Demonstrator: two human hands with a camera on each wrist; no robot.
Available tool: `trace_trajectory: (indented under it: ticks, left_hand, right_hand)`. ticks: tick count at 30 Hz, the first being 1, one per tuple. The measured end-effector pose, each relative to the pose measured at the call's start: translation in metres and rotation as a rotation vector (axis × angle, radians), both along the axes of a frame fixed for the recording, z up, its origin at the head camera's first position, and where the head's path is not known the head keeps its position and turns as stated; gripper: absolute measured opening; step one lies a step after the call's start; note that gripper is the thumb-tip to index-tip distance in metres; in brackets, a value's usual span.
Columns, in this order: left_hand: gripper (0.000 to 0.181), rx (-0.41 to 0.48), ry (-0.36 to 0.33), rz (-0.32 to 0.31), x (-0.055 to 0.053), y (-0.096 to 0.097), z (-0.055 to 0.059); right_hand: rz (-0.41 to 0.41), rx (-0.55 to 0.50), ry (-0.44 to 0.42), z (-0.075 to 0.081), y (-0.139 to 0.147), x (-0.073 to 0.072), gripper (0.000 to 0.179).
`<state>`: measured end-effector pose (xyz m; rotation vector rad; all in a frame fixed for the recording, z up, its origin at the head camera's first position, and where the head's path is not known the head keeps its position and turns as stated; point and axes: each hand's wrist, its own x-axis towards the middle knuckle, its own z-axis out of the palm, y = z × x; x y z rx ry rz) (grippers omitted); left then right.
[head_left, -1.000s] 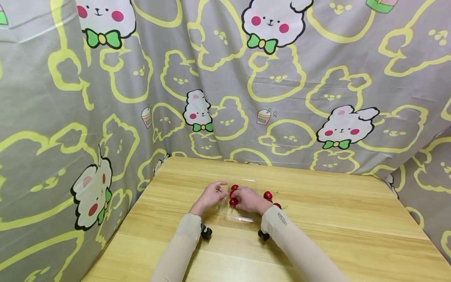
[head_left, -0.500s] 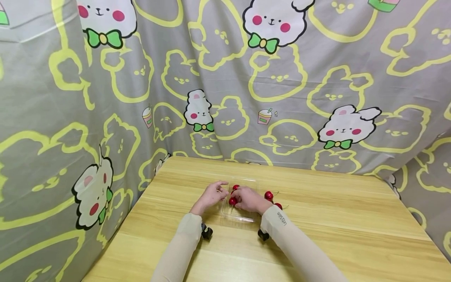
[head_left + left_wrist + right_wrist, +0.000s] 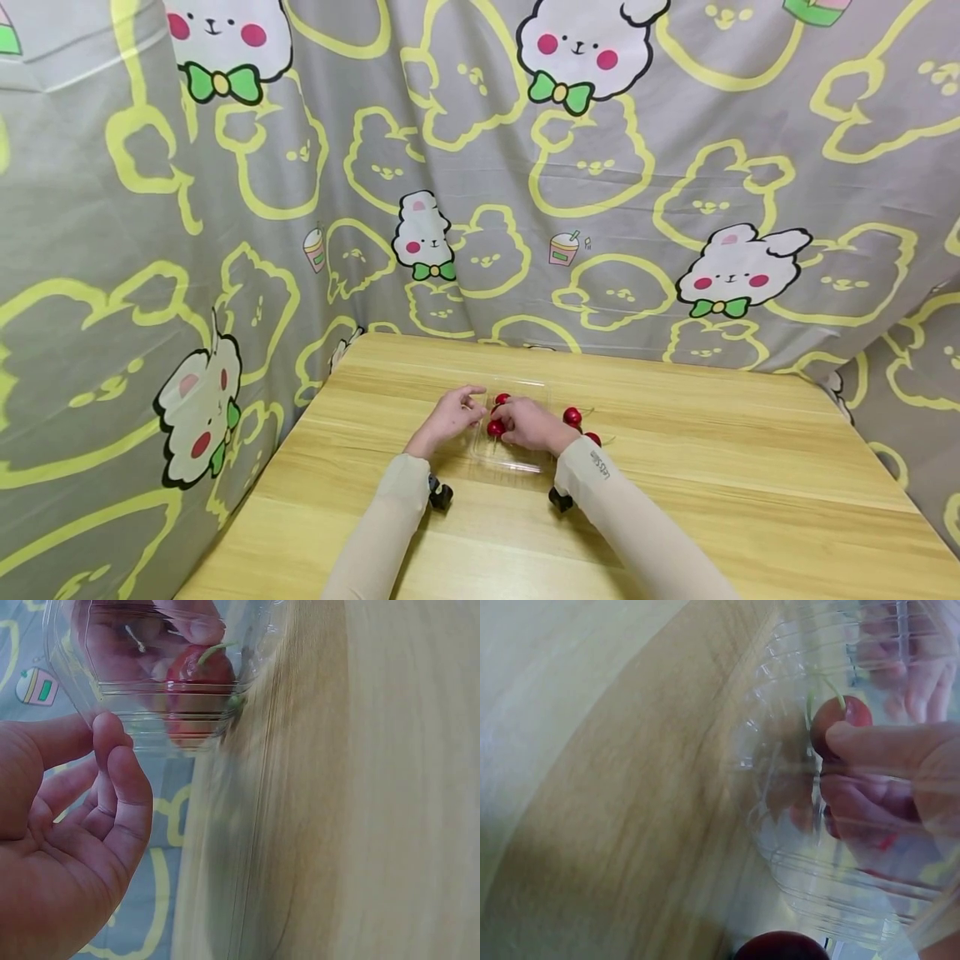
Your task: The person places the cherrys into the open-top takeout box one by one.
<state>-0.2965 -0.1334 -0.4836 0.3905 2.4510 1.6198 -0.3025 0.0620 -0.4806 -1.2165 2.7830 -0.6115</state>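
Observation:
A clear plastic container [image 3: 517, 468] lies on the wooden table. My left hand [image 3: 452, 414] is at its left side; in the left wrist view, thumb and forefinger pinch the rim. My right hand [image 3: 534, 427] reaches inside and holds a red cherry [image 3: 823, 727] with a green stem, the thumb tip pressed on it. Through the plastic wall, that hand's thumb and the red fruit show in the left wrist view. Another cherry [image 3: 502, 399] sits farther back in the container. The right hand partly hides the fruit beneath it.
To the right of the container, a cherry [image 3: 572, 415] and another cherry [image 3: 592, 438] lie on the table [image 3: 712, 467], partly behind the right wrist. A patterned grey curtain [image 3: 480, 208] hangs along the table's back and left edges.
The cherry at the right fingertips has shifted very slightly left, and the one behind it is now more covered by the hand. Both hands stay almost where they were.

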Motion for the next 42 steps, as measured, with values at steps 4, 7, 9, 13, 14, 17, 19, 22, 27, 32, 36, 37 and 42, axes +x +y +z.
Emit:
trace_trajectory:
  ticks: [4, 7, 9, 13, 14, 17, 19, 22, 27, 32, 36, 37, 42]
  left_hand:
    - [0.045, 0.002, 0.005, -0.001, 0.001, 0.000, -0.001]
    - [0.044, 0.004, 0.018, -0.001, 0.001, 0.000, -0.001]
    - [0.043, 0.001, 0.027, -0.003, 0.001, 0.000, -0.002]
    - [0.043, -0.001, 0.029, -0.006, 0.000, -0.001, -0.001]
    - [0.043, -0.002, 0.029, -0.007, 0.000, -0.001, -0.001]
    - [0.043, 0.002, 0.031, -0.008, -0.001, -0.001, 0.000]
    - [0.042, 0.010, 0.031, -0.011, -0.002, 0.000, 0.000]
    - [0.042, 0.021, 0.035, -0.016, -0.002, 0.000, -0.001]
    - [0.042, 0.030, 0.027, -0.005, -0.001, -0.001, -0.001]
    - [0.042, 0.039, 0.018, 0.008, 0.000, -0.001, -0.002]
    - [0.043, 0.041, 0.012, 0.009, 0.000, -0.001, -0.002]
    - [0.043, 0.044, 0.011, 0.008, 0.000, -0.001, -0.002]
    - [0.044, 0.050, 0.020, -0.009, 0.007, 0.000, 0.008]
  right_hand:
    - [-0.003, 0.003, -0.004, -0.001, 0.000, 0.000, 0.031]
    - [-0.005, 0.001, -0.013, -0.001, 0.000, 0.000, 0.030]
    - [-0.006, 0.002, -0.020, 0.000, 0.000, 0.000, 0.031]
    - [0.008, 0.000, -0.013, 0.001, 0.000, 0.000, 0.031]
    - [0.012, -0.003, -0.013, 0.002, 0.000, 0.000, 0.032]
    - [0.022, -0.021, -0.006, 0.003, 0.001, 0.000, 0.032]
    - [0.020, -0.028, -0.008, 0.003, 0.001, 0.000, 0.032]
    - [0.020, -0.034, -0.006, 0.003, 0.001, 0.000, 0.031]
    - [0.021, -0.064, -0.045, 0.007, 0.002, 0.002, 0.029]
    - [0.002, -0.084, -0.044, 0.016, 0.011, 0.002, 0.030]
    - [-0.005, -0.116, -0.016, 0.026, 0.026, 0.003, 0.029]
    - [-0.008, -0.117, -0.006, 0.028, 0.031, 0.003, 0.029]
    - [-0.042, -0.116, 0.027, 0.035, 0.055, 0.006, 0.026]
